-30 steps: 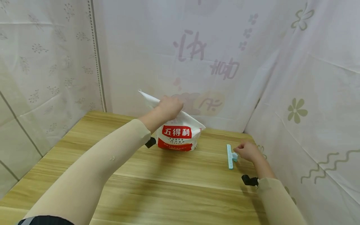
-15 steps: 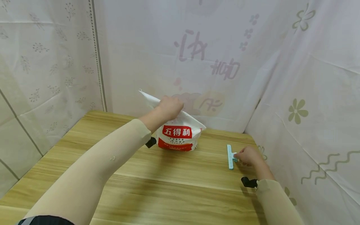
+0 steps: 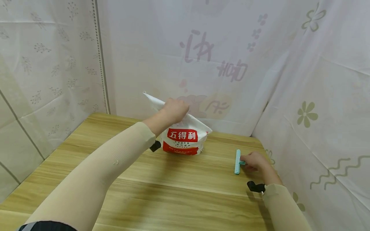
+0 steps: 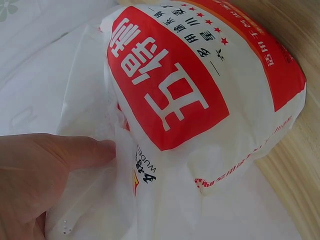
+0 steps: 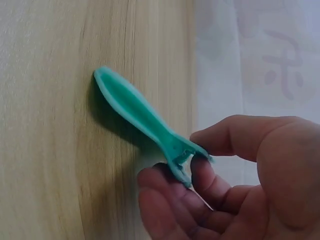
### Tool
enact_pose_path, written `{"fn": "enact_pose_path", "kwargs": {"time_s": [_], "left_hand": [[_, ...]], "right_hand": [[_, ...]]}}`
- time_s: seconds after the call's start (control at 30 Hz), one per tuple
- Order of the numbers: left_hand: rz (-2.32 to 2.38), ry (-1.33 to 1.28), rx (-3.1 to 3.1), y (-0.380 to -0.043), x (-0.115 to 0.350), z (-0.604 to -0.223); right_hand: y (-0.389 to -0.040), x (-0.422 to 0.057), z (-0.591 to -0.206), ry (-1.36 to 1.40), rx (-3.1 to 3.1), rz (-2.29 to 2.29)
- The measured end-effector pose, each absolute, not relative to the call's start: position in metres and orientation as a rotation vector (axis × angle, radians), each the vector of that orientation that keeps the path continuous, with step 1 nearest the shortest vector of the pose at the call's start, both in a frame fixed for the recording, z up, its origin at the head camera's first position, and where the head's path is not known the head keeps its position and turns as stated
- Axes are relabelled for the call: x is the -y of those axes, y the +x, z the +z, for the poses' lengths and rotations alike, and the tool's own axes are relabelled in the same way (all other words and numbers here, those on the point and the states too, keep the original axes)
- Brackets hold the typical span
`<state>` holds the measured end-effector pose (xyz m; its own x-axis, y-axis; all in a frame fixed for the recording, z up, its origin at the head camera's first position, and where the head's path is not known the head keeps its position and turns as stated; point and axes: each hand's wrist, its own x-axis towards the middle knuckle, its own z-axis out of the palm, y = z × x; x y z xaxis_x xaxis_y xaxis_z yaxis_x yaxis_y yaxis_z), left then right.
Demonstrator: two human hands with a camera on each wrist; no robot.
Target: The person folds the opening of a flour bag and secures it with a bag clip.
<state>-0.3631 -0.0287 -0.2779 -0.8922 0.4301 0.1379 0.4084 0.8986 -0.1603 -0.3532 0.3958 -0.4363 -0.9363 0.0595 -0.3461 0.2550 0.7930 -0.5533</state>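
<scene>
A white plastic flour bag [image 3: 182, 141] with red printed panels stands on the table. My left hand [image 3: 174, 110] grips its gathered top edge in the head view. Close up in the left wrist view, the thumb of my left hand [image 4: 40, 170] presses the white film, and its other fingers are mostly hidden. On the right, my right hand [image 3: 255, 161] pinches the short handle of a light teal bag clip [image 3: 237, 162]. In the right wrist view, the clip's long bar [image 5: 132, 105] points away from the fingers, slightly above or against the wood; I cannot tell which.
The wood-grain table [image 3: 162, 199] spreads out below both arms. Patterned pale cloth curtains [image 3: 144, 48] hang behind and on both sides, close to my right hand. A black wrist mount [image 3: 255, 186] sits by my right wrist.
My right hand has come down onto the clip's handle and taken hold of it. The clip has turned on its long axis and shifted slightly right. The left hand and bag keep their place.
</scene>
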Motion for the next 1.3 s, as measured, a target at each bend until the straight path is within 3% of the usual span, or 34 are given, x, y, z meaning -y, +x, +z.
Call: {"fn": "enact_pose_path", "kwargs": {"time_s": [0.53,1.3], "left_hand": [[0.199,-0.643,2.879,-0.361,0.03,-0.278],[0.24,-0.673,2.855,-0.359,0.032,-0.278]], "right_hand": [[-0.352,-0.392,-0.429,0.258,-2.609,-1.337],[-0.345,-0.388,-0.414,0.231,-2.917,-1.274]]}}
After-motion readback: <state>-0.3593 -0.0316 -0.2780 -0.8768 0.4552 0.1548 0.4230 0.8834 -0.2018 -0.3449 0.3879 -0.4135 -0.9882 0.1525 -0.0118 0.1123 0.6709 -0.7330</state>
